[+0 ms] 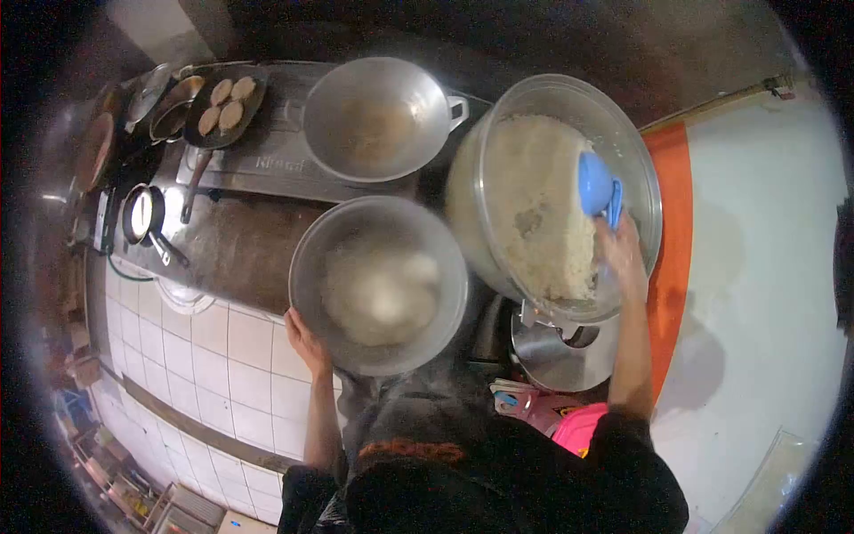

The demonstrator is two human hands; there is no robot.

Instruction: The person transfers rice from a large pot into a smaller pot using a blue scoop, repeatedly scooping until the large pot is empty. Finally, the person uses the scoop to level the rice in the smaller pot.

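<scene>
A large metal bowl (378, 285) with a whitish, blurred mass in it is close in front of me. My left hand (309, 343) grips its lower left rim. To the right stands a big steaming pot (487, 191) full of pale rice (534, 169). My right hand (623, 254) is over the pot's right side, closed on the handle of a blue scoop (594, 182). The scoop is above the rice; its contents cannot be made out.
Behind the bowl a wok (374, 120) sits on the stove. At the left are a pan with several round patties (229, 116) and a small pan (142, 215). A steel pot (569, 356) and a pink item (580, 427) are below the rice pot.
</scene>
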